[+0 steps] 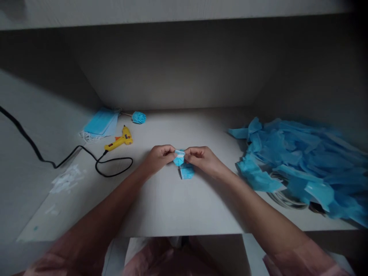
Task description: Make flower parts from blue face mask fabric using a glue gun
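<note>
Between my two hands is a small folded piece of blue mask fabric [179,158] with a white edge. My left hand [161,158] pinches its left side between thumb and fingers. My right hand [201,157] grips the right side the same way. Just below the held piece, another small blue fabric piece [187,171] lies on the white tabletop [178,211]. The fingertips partly cover the ends of the held piece.
A yellow glue gun [119,140] with a looping black cord [100,174] lies at left. Behind it are stacked blue masks [101,122] and a blue fabric rose [138,117]. White scraps [66,179] lie at far left. A heap of blue fabric [304,153] covers the right side. An upper shelf [178,11] overhangs.
</note>
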`<state>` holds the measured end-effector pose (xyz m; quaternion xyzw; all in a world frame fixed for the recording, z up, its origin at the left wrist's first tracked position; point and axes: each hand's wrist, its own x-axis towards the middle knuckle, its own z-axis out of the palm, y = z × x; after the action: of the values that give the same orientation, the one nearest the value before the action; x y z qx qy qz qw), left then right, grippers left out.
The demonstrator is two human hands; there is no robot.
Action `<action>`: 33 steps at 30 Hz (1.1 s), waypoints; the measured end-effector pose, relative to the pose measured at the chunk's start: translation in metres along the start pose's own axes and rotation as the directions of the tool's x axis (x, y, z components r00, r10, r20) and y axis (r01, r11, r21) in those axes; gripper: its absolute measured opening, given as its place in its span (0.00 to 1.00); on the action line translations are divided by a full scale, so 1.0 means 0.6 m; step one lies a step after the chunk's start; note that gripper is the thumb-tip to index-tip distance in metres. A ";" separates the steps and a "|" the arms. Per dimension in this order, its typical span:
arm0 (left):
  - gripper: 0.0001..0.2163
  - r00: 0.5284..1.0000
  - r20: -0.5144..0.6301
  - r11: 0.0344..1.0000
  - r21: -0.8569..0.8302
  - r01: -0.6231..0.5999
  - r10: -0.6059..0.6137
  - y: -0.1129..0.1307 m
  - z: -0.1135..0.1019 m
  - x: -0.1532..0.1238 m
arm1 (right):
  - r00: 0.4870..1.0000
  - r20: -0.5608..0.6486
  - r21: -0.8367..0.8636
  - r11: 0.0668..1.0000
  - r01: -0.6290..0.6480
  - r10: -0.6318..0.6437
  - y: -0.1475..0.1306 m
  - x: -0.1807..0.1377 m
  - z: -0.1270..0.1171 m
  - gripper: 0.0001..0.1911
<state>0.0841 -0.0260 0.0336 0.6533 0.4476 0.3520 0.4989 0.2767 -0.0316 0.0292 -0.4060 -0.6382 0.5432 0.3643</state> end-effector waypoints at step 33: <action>0.06 0.788 -0.164 0.546 0.801 -0.245 0.594 0.005 0.027 -0.015 | 0.965 -0.248 0.048 0.993 0.104 -0.089 0.012 0.002 0.018 0.13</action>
<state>0.0964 -0.0404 0.0324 0.7957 0.4714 0.3795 -0.0234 0.2672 -0.0344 0.0205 -0.4273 -0.5906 0.4894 0.4787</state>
